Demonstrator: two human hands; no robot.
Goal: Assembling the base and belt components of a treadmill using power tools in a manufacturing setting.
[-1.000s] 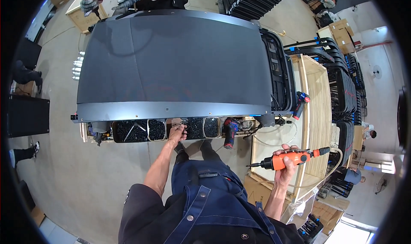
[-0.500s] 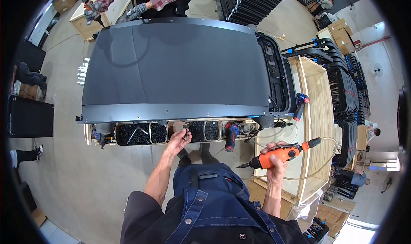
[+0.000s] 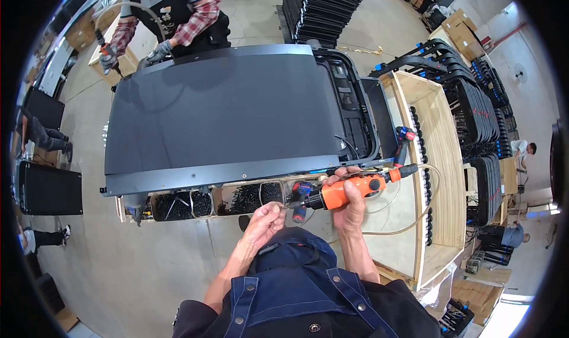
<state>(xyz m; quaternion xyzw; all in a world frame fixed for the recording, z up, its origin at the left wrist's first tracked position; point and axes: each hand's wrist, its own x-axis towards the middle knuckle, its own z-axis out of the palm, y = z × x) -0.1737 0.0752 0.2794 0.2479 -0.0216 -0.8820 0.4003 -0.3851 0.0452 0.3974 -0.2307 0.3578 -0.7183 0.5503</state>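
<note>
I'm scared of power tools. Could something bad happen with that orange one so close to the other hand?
Maybe. The orange screwdriver in the right hand points its tip toward the left hand, so a slip could jab the fingers. Its hose loops beside the wooden frame and might snag. Small screws could drop from the left hand to the floor.
</note>
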